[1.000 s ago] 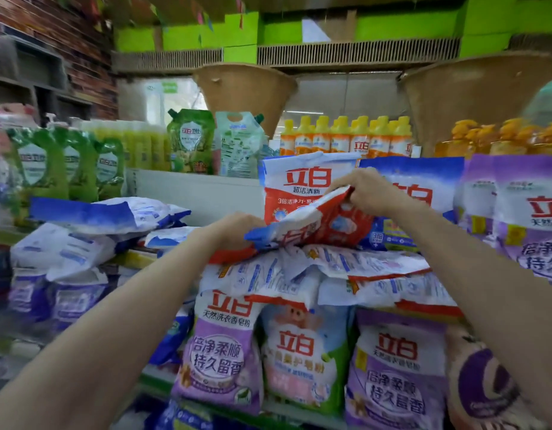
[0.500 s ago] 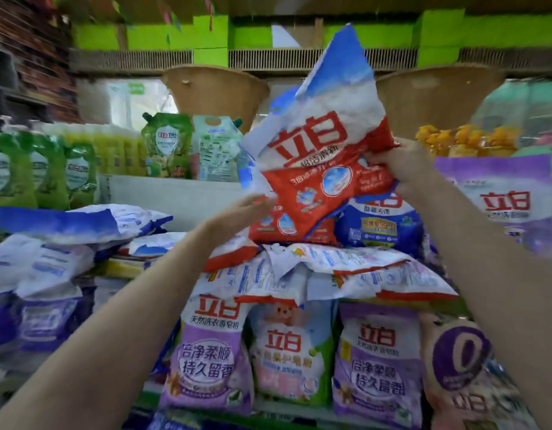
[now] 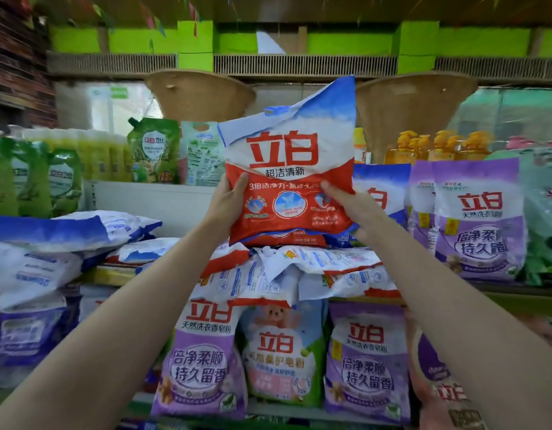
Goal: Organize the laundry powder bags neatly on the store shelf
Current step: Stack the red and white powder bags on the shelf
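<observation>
both hands hold one red-and-white laundry powder bag (image 3: 288, 178) upright in front of the shelf, its lower edge touching or just above the heap of flat bags (image 3: 299, 271) piled on the middle shelf (image 3: 113, 276). the left hand (image 3: 228, 201) clasps the bag's lower left side, thumb laid over the red front and fingers hidden behind — its grip is closed round the bag's edge. the right hand (image 3: 350, 206) takes the lower right side the same way, thumb on the front, fingers curled behind and under the corner. the bag's top is creased and leans a little to the right. behind it stands another red-and-white bag, mostly hidden, and to its right a blue-topped bag (image 3: 381, 193), then purple bags (image 3: 476, 218) standing upright. below the heap, on the lower shelf, a row of upright bags faces out — purple (image 3: 203, 361), a green and pink one (image 3: 282, 352), purple again (image 3: 366, 364). to the left lie white and blue bags (image 3: 66, 231) stacked flat. green refill pouches (image 3: 155, 150) and orange bottles (image 3: 439, 147) stand on the higher shelf at the back.
</observation>
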A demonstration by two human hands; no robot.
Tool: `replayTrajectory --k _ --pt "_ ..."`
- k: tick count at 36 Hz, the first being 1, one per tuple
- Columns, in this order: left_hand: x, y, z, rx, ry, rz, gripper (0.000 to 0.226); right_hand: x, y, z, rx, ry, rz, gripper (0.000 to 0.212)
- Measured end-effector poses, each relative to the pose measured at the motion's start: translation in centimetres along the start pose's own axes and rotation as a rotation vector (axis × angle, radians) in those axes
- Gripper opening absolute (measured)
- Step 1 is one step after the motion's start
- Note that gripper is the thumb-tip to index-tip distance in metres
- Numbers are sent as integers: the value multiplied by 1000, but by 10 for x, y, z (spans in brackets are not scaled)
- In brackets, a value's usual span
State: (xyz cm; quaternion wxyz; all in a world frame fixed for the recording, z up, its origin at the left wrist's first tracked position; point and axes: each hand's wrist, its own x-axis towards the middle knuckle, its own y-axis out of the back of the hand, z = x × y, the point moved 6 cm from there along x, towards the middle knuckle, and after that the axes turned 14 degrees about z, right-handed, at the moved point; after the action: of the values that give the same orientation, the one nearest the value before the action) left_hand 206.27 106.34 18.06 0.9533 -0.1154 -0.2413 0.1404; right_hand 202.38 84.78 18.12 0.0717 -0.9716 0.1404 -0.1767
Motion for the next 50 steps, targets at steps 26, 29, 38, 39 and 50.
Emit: replayTrajectory --k 26,29,38,39,50 --pt "24 7 2 37 24 10 7 37 -16 -4 -145 88 67 27" --pt "39 -1 -3 70 146 -18 15 60 -22 -10 -195 34 -7 15" --pt "81 -13 -31 423 -9 -104 58 99 -30 22 -274 90 -79 23" --pt "87 -13 -41 479 -17 -94 57 104 -30 30 -308 104 -66 23" --pt "110 -10 -92 1005 -62 -29 64 142 -31 71 -1142 320 213 72"
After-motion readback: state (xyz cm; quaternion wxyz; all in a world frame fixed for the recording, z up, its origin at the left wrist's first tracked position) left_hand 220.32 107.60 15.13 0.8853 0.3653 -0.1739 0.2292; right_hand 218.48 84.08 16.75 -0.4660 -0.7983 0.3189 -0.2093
